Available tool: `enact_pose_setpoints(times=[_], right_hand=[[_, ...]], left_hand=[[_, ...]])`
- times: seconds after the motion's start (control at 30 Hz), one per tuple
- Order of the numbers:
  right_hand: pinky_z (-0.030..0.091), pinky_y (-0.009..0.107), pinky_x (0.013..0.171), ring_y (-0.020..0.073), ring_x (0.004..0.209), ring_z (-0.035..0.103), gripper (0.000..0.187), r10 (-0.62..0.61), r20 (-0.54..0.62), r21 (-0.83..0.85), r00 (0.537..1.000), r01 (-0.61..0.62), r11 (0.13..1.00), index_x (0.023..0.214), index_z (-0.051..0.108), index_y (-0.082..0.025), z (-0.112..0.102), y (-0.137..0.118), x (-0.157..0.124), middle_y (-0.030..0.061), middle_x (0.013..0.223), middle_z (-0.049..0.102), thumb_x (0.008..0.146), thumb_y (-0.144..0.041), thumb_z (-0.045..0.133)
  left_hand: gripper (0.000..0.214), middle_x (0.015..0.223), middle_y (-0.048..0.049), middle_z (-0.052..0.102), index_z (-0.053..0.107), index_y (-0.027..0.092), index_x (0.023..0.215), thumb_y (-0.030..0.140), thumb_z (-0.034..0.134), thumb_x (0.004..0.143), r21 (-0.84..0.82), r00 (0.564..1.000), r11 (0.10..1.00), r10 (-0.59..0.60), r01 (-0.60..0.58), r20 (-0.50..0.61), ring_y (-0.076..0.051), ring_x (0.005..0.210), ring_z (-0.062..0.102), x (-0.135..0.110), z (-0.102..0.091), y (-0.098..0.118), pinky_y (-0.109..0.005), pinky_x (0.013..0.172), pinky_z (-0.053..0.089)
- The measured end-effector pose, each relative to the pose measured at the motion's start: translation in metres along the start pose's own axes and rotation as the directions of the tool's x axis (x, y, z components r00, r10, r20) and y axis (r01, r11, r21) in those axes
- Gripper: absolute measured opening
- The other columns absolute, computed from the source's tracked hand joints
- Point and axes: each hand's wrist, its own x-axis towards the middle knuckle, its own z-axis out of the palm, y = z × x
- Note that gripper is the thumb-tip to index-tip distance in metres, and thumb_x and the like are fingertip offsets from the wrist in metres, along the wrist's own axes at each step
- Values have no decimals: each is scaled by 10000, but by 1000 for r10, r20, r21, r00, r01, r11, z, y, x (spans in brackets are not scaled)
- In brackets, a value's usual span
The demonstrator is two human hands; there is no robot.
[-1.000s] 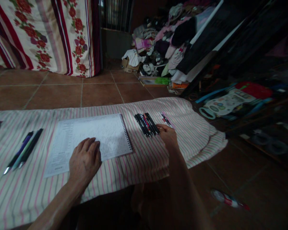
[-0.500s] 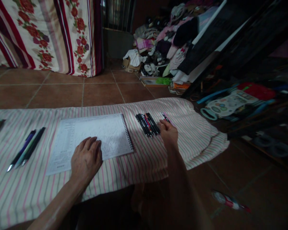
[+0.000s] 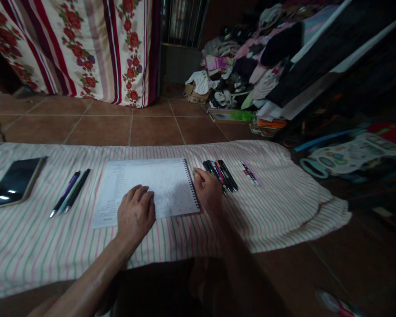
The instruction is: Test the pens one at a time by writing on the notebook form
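Observation:
My left hand lies palm down on the lower part of a spiral-bound notebook, fingers slightly bent. The page looks pale with faint printing down its left side. Beside the wire binding, my right hand is closed, thumb and fingers pressed together; whatever may be between them is hidden. Just right of that hand lies a row of several mostly dark pens, partly covered by it. Farther right, a small group of white and pink pens lies on the striped cloth.
Left of the notebook lie three pens, purple, green and black. A dark phone is at the far left. Beyond the cloth are a tiled floor, a floral curtain and a clothes pile. A bottle lies at lower right.
My right hand has moved left, from the gap between the two right-hand pen groups to the notebook's spiral edge. My left hand stays on the page. The view has swung left, showing more of the phone.

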Motion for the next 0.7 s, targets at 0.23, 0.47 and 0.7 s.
enact_pose_setpoints(times=[0.23,0.47,0.7], right_hand=[[468,320,781,199,816,625,252,-207,49,53,977,204,977,985,650,-146,24,-43,-11,86,864,711,894,-191,419],[464,329,771,202,817,608,259,-232,158,74,960,222,972,1006,646,-160,36,-68,-14,80,883,707,905,-197,410],[466,337,773,208,838,606,263,-224,204,100,953,207,973,1005,646,-168,40,-73,-16,80,867,705,906,-214,407]], left_hand=[[232,1072,-113,652,669,140,922,187,459,833,22,994,996,-86,88,-63,-286,1123,501,6,-5,-15,-425,922,444],[243,1090,-129,642,668,137,916,208,454,828,50,978,978,-199,202,-68,-302,1143,480,6,-23,-41,-453,924,443],[237,1060,-128,647,665,157,894,236,461,803,130,960,953,-262,273,-94,-307,1124,484,-2,-42,-78,-464,910,432]])
